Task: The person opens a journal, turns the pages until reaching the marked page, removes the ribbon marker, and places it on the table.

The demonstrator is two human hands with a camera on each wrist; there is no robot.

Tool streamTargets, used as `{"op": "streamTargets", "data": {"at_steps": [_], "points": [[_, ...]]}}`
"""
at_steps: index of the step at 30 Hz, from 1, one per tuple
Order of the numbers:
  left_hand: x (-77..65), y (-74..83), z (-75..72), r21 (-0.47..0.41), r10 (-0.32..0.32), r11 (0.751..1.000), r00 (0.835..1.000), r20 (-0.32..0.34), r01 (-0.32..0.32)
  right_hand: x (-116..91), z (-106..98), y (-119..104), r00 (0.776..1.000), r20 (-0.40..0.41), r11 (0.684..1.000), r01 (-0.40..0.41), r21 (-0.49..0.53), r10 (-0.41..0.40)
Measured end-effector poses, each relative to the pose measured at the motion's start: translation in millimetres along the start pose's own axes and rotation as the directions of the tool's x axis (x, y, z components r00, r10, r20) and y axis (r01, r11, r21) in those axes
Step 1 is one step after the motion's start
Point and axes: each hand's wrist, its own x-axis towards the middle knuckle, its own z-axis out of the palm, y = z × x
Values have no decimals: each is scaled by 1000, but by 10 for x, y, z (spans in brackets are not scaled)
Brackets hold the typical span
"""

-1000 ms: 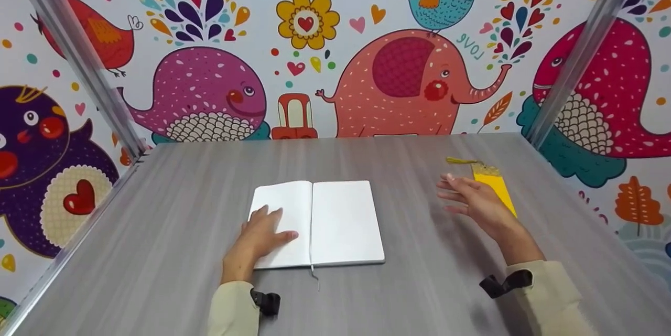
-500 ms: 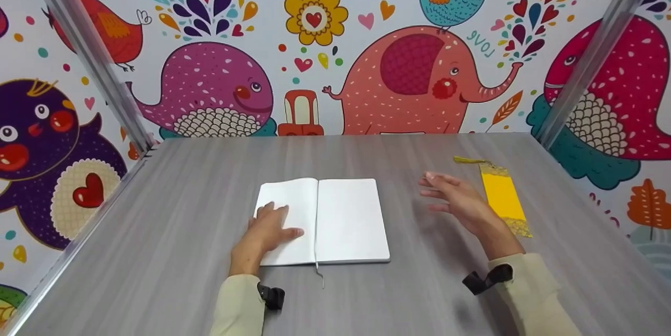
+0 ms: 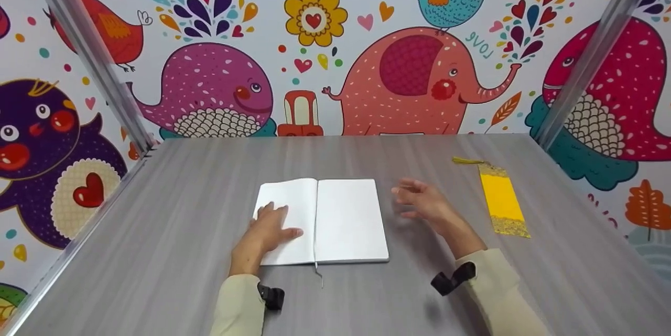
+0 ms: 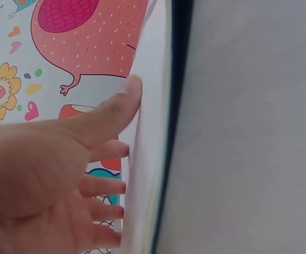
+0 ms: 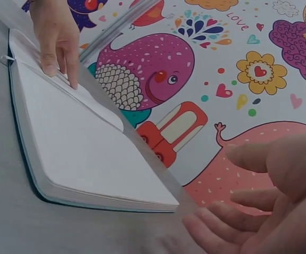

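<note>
A notebook (image 3: pixel 350 220) lies spread on the table with blank white pages; the right wrist view shows its dark teal cover edge. My left hand (image 3: pixel 266 235) rests on the left page with fingers spread, and in the left wrist view the fingertips (image 4: pixel 110 188) touch the paper. Just right of the notebook, my right hand (image 3: pixel 427 204) hovers over the table with loosely bent fingers and nothing in them. Farther right lies a yellow bookmark (image 3: pixel 501 198) with gold patterned ends and a tassel. A thin ribbon (image 3: pixel 318 274) hangs from the notebook's spine.
The grey wood-grain table (image 3: pixel 173 210) runs back to a wall (image 3: pixel 361 79) printed with cartoon animals. Metal posts (image 3: pixel 94 58) stand at its far corners. Dark straps (image 3: pixel 453 278) sit at both sleeve cuffs.
My right hand has moved left, from beside the bookmark to near the notebook's right edge, uncovering the whole bookmark. My left hand stays on the left page. The head view has shifted slightly.
</note>
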Motion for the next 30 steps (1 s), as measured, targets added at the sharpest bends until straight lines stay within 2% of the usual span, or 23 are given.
{"op": "streamTargets", "data": {"at_steps": [8,16,23,30], "points": [[-9,13,-13,-1,16,1000,1000,1,-16,35,130,104,1000,-7,999,-16,-35,16],[-15,2,-28,10,3,1000,1000,10,-3,34,224,172,999,-14,995,-39,-90,38],[4,8,-46,-3,-19,1000,1000,18,19,21,325,188,999,2,995,-46,-85,47],[-1,23,-52,-31,-35,999,999,-4,35,6,405,210,999,-20,992,-37,-117,35]]}}
